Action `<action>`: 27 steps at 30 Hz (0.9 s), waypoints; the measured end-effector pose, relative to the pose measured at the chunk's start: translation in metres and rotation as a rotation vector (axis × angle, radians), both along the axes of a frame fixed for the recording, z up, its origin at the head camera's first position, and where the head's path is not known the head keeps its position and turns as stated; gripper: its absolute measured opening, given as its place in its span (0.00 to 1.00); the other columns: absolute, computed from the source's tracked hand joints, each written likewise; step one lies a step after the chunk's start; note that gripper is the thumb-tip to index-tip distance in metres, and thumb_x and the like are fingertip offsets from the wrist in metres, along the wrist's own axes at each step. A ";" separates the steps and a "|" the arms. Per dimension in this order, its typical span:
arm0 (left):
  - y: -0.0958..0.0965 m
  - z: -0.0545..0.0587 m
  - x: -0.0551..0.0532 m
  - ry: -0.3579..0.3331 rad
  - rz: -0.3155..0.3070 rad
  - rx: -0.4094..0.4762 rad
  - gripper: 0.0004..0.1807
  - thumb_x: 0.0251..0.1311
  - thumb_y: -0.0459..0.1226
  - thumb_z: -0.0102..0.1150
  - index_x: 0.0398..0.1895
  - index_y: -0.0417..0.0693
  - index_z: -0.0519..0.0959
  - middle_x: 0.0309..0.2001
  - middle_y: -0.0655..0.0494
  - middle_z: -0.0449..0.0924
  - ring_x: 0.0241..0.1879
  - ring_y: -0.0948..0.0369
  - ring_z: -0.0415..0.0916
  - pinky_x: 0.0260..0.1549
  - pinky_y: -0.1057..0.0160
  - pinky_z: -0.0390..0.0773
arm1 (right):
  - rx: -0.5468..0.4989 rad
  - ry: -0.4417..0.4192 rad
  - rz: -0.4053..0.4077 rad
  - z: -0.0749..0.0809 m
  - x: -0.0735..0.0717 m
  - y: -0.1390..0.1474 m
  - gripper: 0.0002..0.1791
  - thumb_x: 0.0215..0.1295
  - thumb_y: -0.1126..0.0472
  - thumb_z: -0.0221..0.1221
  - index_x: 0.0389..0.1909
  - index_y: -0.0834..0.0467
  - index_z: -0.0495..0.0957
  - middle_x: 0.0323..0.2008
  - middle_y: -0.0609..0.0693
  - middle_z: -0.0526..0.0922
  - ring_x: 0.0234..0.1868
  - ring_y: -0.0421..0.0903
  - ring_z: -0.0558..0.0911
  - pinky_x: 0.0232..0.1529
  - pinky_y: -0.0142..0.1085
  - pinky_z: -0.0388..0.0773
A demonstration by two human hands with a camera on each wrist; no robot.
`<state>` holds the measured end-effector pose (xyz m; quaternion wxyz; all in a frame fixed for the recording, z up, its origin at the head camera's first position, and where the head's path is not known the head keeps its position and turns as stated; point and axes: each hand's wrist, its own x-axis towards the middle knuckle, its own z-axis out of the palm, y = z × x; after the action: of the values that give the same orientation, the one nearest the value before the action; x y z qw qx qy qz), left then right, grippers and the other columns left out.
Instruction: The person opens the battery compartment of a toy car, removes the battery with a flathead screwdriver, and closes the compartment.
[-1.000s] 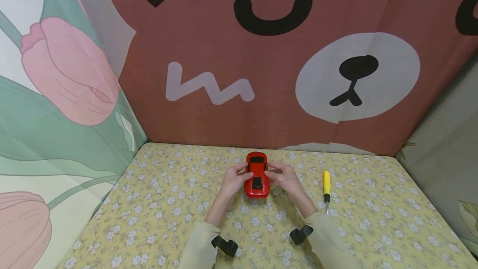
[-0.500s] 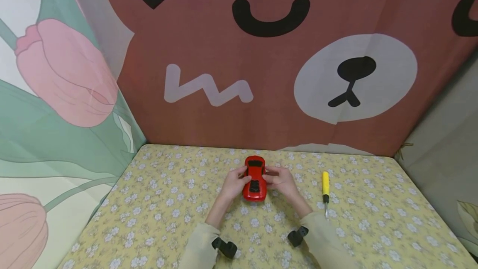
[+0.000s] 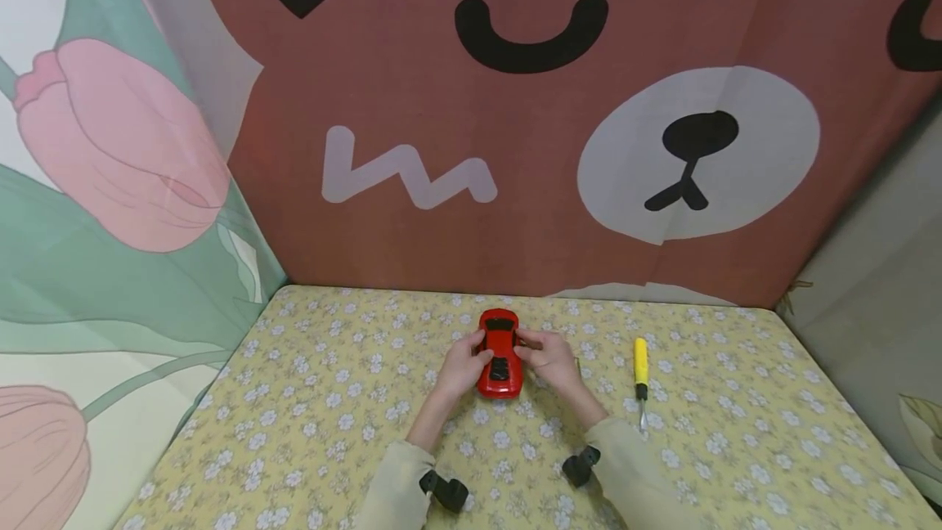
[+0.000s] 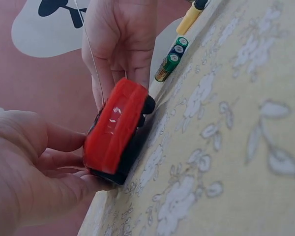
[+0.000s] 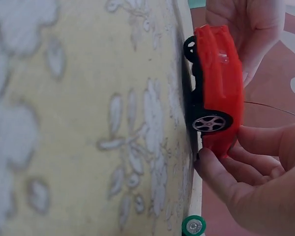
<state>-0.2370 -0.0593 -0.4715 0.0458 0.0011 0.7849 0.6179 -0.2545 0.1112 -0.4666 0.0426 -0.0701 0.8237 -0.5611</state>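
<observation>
A red toy car (image 3: 500, 340) with black windows points away from me over the middle of the table. My left hand (image 3: 460, 368) grips its left side between thumb and fingers. On the opposite side my right hand (image 3: 553, 360) holds it the same way. The left wrist view shows the car's red body (image 4: 113, 130) close over the cloth, with a thin wire rising beside it. In the right wrist view a silver-spoked wheel (image 5: 211, 123) and the black underside face the tabletop.
A yellow-handled screwdriver (image 3: 641, 370) lies to the right. Several green-ended batteries (image 4: 173, 59) stand together near my right hand, mostly hidden by it in the head view. The floral tablecloth (image 3: 324, 415) reaches back to a curtain (image 3: 412, 244) with a bear print.
Both hands have brought the car slightly lower and a little toward me, keeping their grip. The head view has shifted slightly. The screwdriver has stayed put.
</observation>
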 end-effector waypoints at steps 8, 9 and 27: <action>0.001 0.001 0.001 0.002 -0.008 -0.048 0.29 0.75 0.29 0.52 0.75 0.28 0.63 0.75 0.34 0.61 0.76 0.42 0.56 0.73 0.42 0.60 | 0.098 0.019 0.002 -0.003 -0.002 -0.001 0.24 0.72 0.64 0.64 0.64 0.71 0.76 0.61 0.68 0.79 0.59 0.63 0.82 0.49 0.45 0.86; 0.001 0.001 0.000 0.004 -0.011 -0.056 0.29 0.75 0.29 0.52 0.75 0.28 0.62 0.76 0.34 0.60 0.76 0.42 0.55 0.73 0.42 0.59 | 0.113 0.024 0.008 -0.004 -0.003 -0.001 0.25 0.72 0.63 0.65 0.64 0.72 0.76 0.61 0.68 0.79 0.58 0.63 0.82 0.48 0.45 0.86; -0.002 -0.001 -0.005 0.056 -0.039 -0.151 0.28 0.75 0.30 0.52 0.74 0.27 0.63 0.75 0.34 0.61 0.75 0.42 0.58 0.72 0.43 0.62 | 0.168 0.151 0.080 -0.008 -0.007 -0.003 0.24 0.72 0.68 0.63 0.63 0.76 0.74 0.59 0.72 0.78 0.59 0.64 0.81 0.54 0.51 0.83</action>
<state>-0.2423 -0.0608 -0.4724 0.0356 0.0303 0.8301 0.5556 -0.2612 0.1085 -0.4745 0.0086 -0.1410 0.8653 -0.4809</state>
